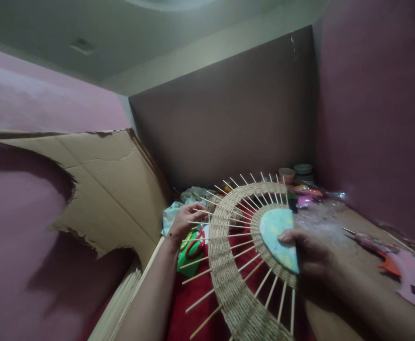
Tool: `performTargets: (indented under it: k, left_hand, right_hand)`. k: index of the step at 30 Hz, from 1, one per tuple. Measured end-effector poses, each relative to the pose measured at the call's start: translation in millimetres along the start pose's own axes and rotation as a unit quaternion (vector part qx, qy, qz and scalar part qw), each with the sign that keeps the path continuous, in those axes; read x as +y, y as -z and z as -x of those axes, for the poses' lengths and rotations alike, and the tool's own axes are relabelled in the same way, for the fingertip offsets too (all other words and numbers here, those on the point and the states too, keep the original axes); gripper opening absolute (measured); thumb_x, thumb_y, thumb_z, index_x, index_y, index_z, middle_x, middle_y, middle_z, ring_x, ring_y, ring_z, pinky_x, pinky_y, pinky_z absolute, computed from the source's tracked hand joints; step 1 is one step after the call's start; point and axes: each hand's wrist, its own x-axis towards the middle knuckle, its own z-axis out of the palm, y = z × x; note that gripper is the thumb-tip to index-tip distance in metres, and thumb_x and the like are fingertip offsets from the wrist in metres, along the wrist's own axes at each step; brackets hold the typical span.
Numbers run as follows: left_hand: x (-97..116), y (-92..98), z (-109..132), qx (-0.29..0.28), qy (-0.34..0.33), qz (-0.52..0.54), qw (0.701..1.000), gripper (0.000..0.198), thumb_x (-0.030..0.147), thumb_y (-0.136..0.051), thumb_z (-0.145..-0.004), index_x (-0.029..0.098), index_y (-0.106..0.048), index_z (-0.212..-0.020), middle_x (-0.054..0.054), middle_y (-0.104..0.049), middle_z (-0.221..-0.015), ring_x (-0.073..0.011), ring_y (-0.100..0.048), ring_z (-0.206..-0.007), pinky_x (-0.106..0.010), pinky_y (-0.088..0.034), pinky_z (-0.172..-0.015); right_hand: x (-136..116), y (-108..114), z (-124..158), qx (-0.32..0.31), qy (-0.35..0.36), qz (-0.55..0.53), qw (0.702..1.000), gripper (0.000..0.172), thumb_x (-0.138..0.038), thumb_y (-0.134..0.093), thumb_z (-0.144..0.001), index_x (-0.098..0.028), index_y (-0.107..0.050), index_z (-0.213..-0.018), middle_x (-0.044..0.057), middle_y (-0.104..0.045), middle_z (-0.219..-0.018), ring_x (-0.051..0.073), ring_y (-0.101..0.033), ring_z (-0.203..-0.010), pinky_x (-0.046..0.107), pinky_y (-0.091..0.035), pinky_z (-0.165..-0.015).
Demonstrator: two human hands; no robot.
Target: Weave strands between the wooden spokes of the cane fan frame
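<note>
My right hand point(310, 251) grips a half-round woven fan point(221, 237) at its straight edge. Its thumb presses on the pale blue-green, yellow-patterned fabric half-circle point(276, 237) at the centre; the other fingers are behind. Thin wooden sticks radiate from the centre through a narrow inner woven band and a wide outer one, their tips jutting past the rim. Beside the upper left rim is my left hand point(186, 220), thumb and fingers pinched together near the stick tips. What lies between those fingers, if anything, is too small to make out.
Red-handled scissors point(195, 244) lie on a green item point(188, 263) beyond my left wrist. At right, a pink glue gun point(399, 270) rests on the brown surface near plastic wrap point(321, 220). Pots point(302, 171) stand behind. Torn cardboard point(115, 184) leans at left; red cloth point(186, 308) lies below.
</note>
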Motion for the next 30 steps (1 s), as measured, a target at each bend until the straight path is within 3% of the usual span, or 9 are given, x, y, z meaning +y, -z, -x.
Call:
performTargets:
  k: [6,9,14,18,21,24,27,30]
  left_hand:
    - [-12,-5.5,-9,0.085,-0.057,0.008,0.995,0.016,0.023,-0.072,-0.061,0.017,-0.061,-0.07,0.003,-0.06,-0.063,-0.0099,-0.055,-0.06,-0.021,-0.042,-0.061]
    - [-12,-7.4,-8,0.101,-0.087,-0.005,0.991,0.022,0.024,-0.073,-0.061,0.019,-0.062,-0.079,0.004,-0.06,-0.07,-0.0096,-0.055,-0.064,-0.02,-0.042,-0.064]
    - [-3,1.3,-8,0.029,-0.176,-0.124,0.976,0.021,0.026,-0.067,-0.071,0.02,-0.067,-0.091,-0.001,-0.057,-0.079,-0.0119,-0.054,-0.072,-0.023,-0.043,-0.069]
    - [-1,14.8,-15,-0.032,-0.26,-0.274,0.925,0.017,0.025,-0.058,-0.08,0.023,-0.07,-0.092,-0.001,-0.053,-0.079,-0.0114,-0.05,-0.07,-0.024,-0.041,-0.066]
    - [3,21.8,-22,-0.077,-0.267,-0.332,0.902,0.017,0.024,-0.056,-0.081,0.022,-0.071,-0.089,-0.002,-0.052,-0.079,-0.0112,-0.048,-0.07,-0.024,-0.041,-0.064]
    - [18,25.9,-28,-0.161,-0.206,-0.321,0.91,0.014,0.025,-0.059,-0.078,0.02,-0.072,-0.082,-0.004,-0.056,-0.079,-0.0119,-0.052,-0.071,-0.025,-0.043,-0.066]
    - [35,29.3,-35,-0.275,-0.03,-0.229,0.933,0.011,0.026,-0.065,-0.072,0.017,-0.072,-0.075,-0.004,-0.062,-0.077,-0.0128,-0.057,-0.07,-0.027,-0.047,-0.068]
    - [42,31.8,-41,-0.324,0.119,-0.115,0.931,0.014,0.026,-0.066,-0.071,0.013,-0.071,-0.071,-0.006,-0.067,-0.069,-0.0144,-0.062,-0.064,-0.029,-0.049,-0.067]
  right_hand:
    - [-4,-4,1,0.023,0.01,0.0,1.0,0.039,-0.005,-0.052,-0.06,-0.007,-0.064,-0.098,0.008,-0.068,-0.065,0.021,-0.066,-0.068,0.036,-0.049,-0.078]
    - [-7,-6,2,0.024,-0.009,-0.011,1.0,0.042,-0.004,-0.05,-0.061,-0.005,-0.062,-0.102,0.009,-0.069,-0.067,0.021,-0.066,-0.068,0.036,-0.049,-0.077]
    - [-12,-1,2,0.021,-0.032,-0.033,0.999,0.043,-0.003,-0.046,-0.063,-0.002,-0.06,-0.104,0.01,-0.069,-0.066,0.021,-0.067,-0.068,0.036,-0.05,-0.078]
    - [-15,8,-1,0.001,-0.04,-0.037,0.998,0.044,-0.003,-0.047,-0.062,-0.002,-0.06,-0.104,0.011,-0.069,-0.068,0.021,-0.067,-0.071,0.036,-0.05,-0.08]
    - [-17,13,-2,-0.016,-0.052,-0.029,0.998,0.043,-0.004,-0.047,-0.062,-0.002,-0.06,-0.103,0.012,-0.069,-0.07,0.021,-0.067,-0.072,0.036,-0.05,-0.079]
    - [-18,16,-2,-0.04,-0.058,-0.011,0.997,0.042,-0.005,-0.048,-0.062,-0.001,-0.061,-0.102,0.012,-0.069,-0.07,0.021,-0.067,-0.071,0.035,-0.05,-0.078]
    - [-18,18,-2,-0.075,-0.076,0.01,0.994,0.042,-0.008,-0.05,-0.062,-0.001,-0.061,-0.102,0.013,-0.07,-0.071,0.021,-0.067,-0.069,0.034,-0.051,-0.074]
    - [-17,19,-2,-0.103,-0.084,0.029,0.991,0.043,-0.01,-0.051,-0.062,0.0,-0.061,-0.102,0.013,-0.07,-0.072,0.02,-0.067,-0.068,0.031,-0.052,-0.071]
